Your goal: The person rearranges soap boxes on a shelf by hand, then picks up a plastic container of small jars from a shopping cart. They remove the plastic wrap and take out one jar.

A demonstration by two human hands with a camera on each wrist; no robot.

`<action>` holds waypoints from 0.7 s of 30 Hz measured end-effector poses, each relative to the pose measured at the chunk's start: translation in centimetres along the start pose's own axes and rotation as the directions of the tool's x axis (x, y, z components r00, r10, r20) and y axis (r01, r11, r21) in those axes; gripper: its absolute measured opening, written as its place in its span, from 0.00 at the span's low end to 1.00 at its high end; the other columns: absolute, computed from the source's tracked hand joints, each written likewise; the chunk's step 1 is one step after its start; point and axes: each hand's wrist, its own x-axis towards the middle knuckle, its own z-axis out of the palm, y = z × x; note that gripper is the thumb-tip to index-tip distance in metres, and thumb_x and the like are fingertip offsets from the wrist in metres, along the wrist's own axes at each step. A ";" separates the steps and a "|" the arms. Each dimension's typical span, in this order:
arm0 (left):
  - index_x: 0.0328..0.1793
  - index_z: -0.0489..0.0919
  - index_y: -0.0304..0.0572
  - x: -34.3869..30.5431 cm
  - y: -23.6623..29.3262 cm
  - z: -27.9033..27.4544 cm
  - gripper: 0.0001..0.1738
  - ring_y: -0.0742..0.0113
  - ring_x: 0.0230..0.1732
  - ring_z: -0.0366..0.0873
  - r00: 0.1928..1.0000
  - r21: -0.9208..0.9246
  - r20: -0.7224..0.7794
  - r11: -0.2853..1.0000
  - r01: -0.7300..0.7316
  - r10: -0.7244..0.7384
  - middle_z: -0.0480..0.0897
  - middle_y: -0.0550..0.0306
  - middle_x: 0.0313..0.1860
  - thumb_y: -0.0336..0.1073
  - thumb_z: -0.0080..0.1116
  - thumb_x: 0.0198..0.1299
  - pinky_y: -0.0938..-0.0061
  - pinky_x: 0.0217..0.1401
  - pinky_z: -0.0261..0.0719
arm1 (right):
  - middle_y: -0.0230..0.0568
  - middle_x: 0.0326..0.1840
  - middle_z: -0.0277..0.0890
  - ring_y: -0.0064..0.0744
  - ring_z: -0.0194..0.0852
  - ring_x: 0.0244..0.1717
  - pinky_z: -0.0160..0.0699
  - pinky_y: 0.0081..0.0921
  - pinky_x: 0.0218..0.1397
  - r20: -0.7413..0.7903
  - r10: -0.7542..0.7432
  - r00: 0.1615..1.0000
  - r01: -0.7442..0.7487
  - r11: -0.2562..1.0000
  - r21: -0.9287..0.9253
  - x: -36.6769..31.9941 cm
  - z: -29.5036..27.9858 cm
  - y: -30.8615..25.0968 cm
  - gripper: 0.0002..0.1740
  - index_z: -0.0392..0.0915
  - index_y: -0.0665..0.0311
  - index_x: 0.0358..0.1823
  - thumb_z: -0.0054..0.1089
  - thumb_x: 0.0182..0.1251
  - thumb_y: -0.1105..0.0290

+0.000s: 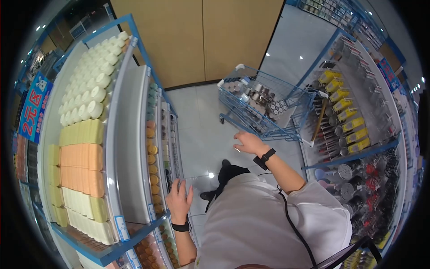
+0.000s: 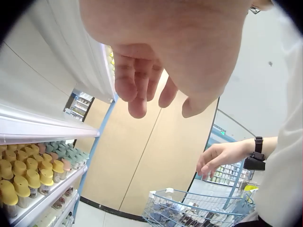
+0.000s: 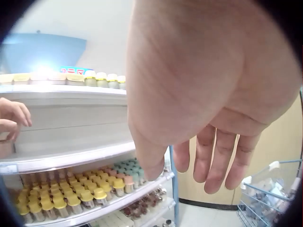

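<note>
My left hand (image 1: 179, 201) hangs beside the shelf unit on the left, fingers loosely spread with nothing in them. In the left wrist view its fingers droop, relaxed. My right hand (image 1: 249, 143) is held out before my body, also holding nothing, between the shelf and the shopping cart (image 1: 264, 127). Closest to the left hand is a shelf of jars with yellow lids (image 3: 71, 197), with teal-lidded jars (image 3: 127, 168) further along. Above them runs a bare white shelf (image 1: 132, 179). Jars and small bottles fill part of the blue wire cart.
White-lidded jars (image 1: 95, 109) and stacked yellow and orange containers (image 1: 80, 157) line the top shelf at left. At right, a rack holds hanging utensils with yellow cards (image 1: 354, 125). Wooden panels (image 1: 179, 40) stand behind the cart, and grey floor tiles (image 1: 190, 116) lie between the shelves.
</note>
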 end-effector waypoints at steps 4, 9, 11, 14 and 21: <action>0.54 0.85 0.39 1.5 1.8 1.1 0.16 0.53 0.32 0.85 0.996 -0.022 0.002 0.996 0.084 -0.084 0.83 0.48 0.58 0.37 0.72 0.62 0.62 0.33 0.83 | 0.55 0.55 0.83 0.59 0.81 0.58 0.82 0.48 0.62 0.045 0.089 0.995 -0.088 0.996 -0.014 -0.8 -0.4 5.3 0.24 0.82 0.67 0.56 0.70 0.67 0.57; 0.55 0.84 0.38 3.0 4.7 4.6 0.16 0.51 0.35 0.86 0.976 0.061 0.089 0.979 0.194 -0.199 0.83 0.48 0.58 0.37 0.71 0.65 0.61 0.35 0.83 | 0.54 0.54 0.83 0.57 0.82 0.57 0.82 0.47 0.60 0.044 0.015 0.999 -0.019 0.994 0.106 1.4 -1.8 12.2 0.25 0.81 0.65 0.58 0.72 0.67 0.56; 0.55 0.84 0.38 4.2 6.7 6.6 0.16 0.49 0.36 0.87 0.969 0.093 0.101 0.972 0.216 -0.225 0.83 0.47 0.59 0.38 0.71 0.65 0.60 0.36 0.84 | 0.51 0.51 0.84 0.52 0.85 0.50 0.83 0.43 0.56 -0.131 0.023 0.991 0.020 0.947 0.322 3.0 -1.8 16.1 0.26 0.80 0.64 0.59 0.74 0.67 0.56; 0.55 0.84 0.37 5.5 10.5 9.4 0.16 0.42 0.43 0.88 0.941 0.126 0.130 0.946 0.298 -0.314 0.83 0.45 0.61 0.38 0.69 0.67 0.58 0.40 0.85 | 0.51 0.51 0.85 0.47 0.86 0.45 0.84 0.40 0.53 -0.383 0.190 0.904 0.030 0.866 0.499 5.2 -4.0 21.7 0.26 0.80 0.64 0.60 0.75 0.67 0.58; 0.56 0.85 0.38 6.6 17.7 13.8 0.15 0.41 0.44 0.89 0.885 0.212 0.182 0.896 0.390 -0.428 0.83 0.43 0.62 0.38 0.69 0.67 0.57 0.40 0.88 | 0.74 0.88 0.34 0.69 0.47 0.85 0.66 0.61 0.77 0.054 0.997 0.062 -0.758 0.012 0.652 10.1 -4.2 41.3 0.74 0.41 0.57 0.89 0.82 0.51 0.36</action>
